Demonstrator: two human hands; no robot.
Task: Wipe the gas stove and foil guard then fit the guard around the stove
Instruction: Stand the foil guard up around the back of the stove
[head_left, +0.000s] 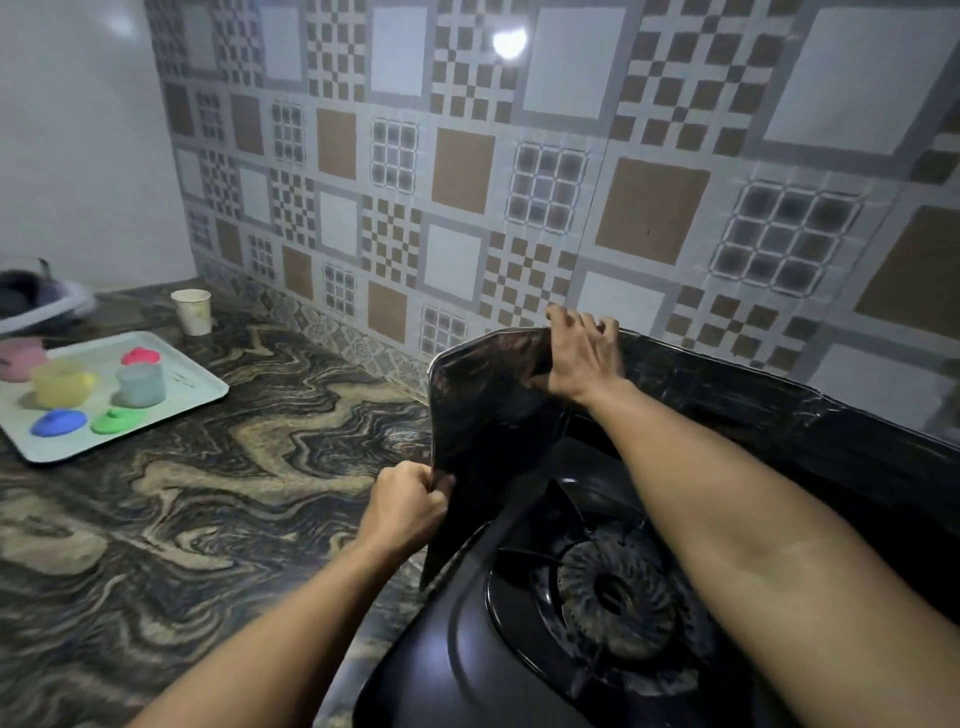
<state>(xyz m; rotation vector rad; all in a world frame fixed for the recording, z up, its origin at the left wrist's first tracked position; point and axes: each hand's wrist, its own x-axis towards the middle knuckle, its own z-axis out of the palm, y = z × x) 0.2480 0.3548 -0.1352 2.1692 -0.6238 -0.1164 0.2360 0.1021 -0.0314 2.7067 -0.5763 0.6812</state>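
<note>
A black gas stove (457, 654) with a round burner (618, 597) sits at the lower right of the marbled counter. A dark, shiny foil guard (488, 415) stands upright along the stove's left side and runs on behind it against the tiled wall. My left hand (408, 506) pinches the guard's front left edge near the stove's corner. My right hand (582, 353) grips the guard's top edge at the back corner, fingers curled over the rim. My right forearm crosses above the burner.
A white tray (208, 387) at the left carries coloured cups and lids. A paper cup (193, 310) stands behind it near the wall. A basin (41, 306) sits at the far left. Patterned wall tiles (467, 182) rise directly behind the stove.
</note>
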